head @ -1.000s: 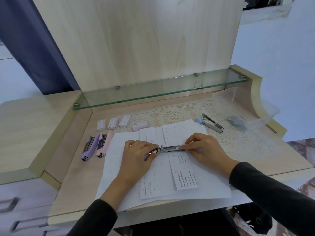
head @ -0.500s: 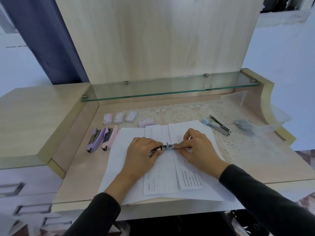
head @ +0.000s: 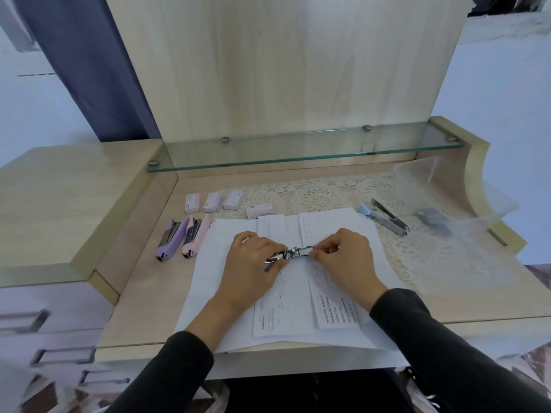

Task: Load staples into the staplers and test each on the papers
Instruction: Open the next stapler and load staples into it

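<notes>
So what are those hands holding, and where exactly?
A small silver stapler, over the papers: the left hand grips its left end, the right hand pinches its right end.

papers (head: 226, 248): white, with short black printed lines
chrome stapler (head: 298, 252), on the papers: bare silver metal
purple stapler (head: 168, 239), left of the papers: lilac, silver inside
pink stapler (head: 195, 238), at the papers' left edge: pale pink
blue stapler (head: 384, 219), right of the papers: light blue end, silver body
staple boxes (head: 192, 203), behind the papers: pink and white
lace mat (head: 319, 198), behind and right of the papers: cream, round floral openwork
</notes>
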`<state>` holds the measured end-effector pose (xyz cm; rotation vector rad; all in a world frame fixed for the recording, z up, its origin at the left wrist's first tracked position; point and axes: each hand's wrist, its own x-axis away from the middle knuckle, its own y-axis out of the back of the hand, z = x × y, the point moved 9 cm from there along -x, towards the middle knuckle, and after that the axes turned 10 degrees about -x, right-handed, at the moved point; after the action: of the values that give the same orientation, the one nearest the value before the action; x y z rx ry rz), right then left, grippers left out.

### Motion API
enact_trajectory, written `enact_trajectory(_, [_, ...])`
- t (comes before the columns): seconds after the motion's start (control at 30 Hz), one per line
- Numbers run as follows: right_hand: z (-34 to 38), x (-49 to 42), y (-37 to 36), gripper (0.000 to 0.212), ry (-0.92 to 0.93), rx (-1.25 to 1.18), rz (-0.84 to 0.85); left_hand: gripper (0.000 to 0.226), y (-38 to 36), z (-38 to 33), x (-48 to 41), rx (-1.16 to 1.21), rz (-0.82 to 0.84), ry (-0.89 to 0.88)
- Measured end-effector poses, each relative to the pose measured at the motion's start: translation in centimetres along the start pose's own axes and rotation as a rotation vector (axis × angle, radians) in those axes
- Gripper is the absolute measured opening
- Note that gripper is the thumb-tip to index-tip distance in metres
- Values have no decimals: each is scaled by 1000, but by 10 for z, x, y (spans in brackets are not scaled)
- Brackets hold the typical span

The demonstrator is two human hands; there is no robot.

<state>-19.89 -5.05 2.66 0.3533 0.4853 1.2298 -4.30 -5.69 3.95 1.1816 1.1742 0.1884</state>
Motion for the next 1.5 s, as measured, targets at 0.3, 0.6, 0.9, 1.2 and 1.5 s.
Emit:
enact_trajectory(0.3, [6, 4, -11, 8, 6, -35, -18, 25, 1, 0, 1, 40, 6, 21])
enact_trajectory(0.6, [10, 4, -13, 10, 10, -83, 2, 26, 0, 2, 1, 31, 15, 25])
enact_trajectory(0.9, [-3, 2, 7, 28, -70, -298, 23, 19, -2, 5, 3, 36, 30, 60])
enact_trajectory(1.2, [-13, -15, 58, 11, -108, -466, -79, 23, -6, 5, 1, 32, 97, 70])
enact_trajectory(1.5, [0, -54, 147, 12, 13, -268, -308, 32, -4, 4, 0, 0, 80, 49])
